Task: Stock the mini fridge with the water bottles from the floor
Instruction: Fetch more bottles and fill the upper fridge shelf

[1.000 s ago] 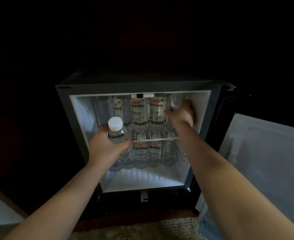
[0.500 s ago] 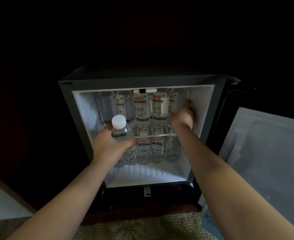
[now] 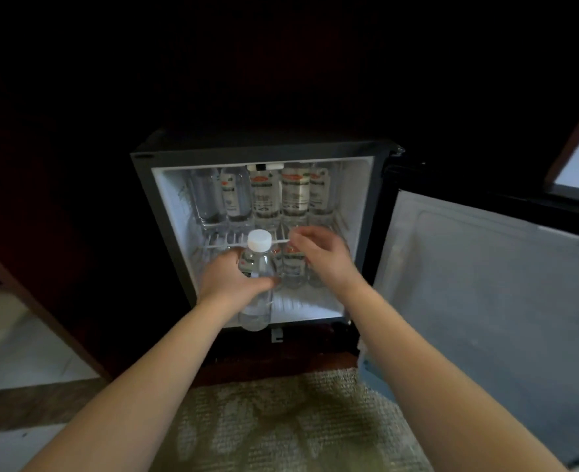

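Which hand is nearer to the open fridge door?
The right hand. It hovers empty in front of the fridge, just left of the door. The left hand is farther left of the door, gripping a water bottle.

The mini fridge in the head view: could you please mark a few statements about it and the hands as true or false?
1. The left hand grips a white-capped water bottle. True.
2. The fridge door is shut. False: it stands open on the right.
3. A row of bottles stands on the upper shelf. True.
4. The right hand holds a bottle. False: it holds nothing, fingers loosely curled near the shelf's front edge.
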`<state>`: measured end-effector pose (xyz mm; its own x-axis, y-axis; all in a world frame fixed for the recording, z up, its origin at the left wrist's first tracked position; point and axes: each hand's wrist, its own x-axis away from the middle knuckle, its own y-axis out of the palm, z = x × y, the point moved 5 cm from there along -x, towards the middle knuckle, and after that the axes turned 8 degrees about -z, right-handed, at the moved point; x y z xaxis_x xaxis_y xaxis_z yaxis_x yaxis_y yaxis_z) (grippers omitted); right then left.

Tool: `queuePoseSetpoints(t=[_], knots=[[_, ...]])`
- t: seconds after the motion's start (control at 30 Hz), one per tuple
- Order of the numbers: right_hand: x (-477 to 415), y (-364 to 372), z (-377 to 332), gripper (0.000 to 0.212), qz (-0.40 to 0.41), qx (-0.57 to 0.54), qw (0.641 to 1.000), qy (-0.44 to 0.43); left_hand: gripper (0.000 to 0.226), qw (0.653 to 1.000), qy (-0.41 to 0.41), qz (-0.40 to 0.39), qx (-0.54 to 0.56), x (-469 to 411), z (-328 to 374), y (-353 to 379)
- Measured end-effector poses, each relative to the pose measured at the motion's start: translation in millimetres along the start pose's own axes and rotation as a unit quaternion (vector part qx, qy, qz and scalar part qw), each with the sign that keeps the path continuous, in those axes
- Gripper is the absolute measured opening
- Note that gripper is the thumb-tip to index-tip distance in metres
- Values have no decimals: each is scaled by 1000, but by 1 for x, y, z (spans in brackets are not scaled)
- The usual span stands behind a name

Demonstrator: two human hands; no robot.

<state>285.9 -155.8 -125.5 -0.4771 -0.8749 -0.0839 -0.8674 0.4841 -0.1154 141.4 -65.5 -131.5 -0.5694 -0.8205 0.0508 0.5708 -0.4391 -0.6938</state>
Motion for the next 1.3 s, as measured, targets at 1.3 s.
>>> queuePoseSetpoints(t=[1.3], knots=[[110,-122,87,39,3,482,861,162,47,952,13,-259,162,46,115,143]])
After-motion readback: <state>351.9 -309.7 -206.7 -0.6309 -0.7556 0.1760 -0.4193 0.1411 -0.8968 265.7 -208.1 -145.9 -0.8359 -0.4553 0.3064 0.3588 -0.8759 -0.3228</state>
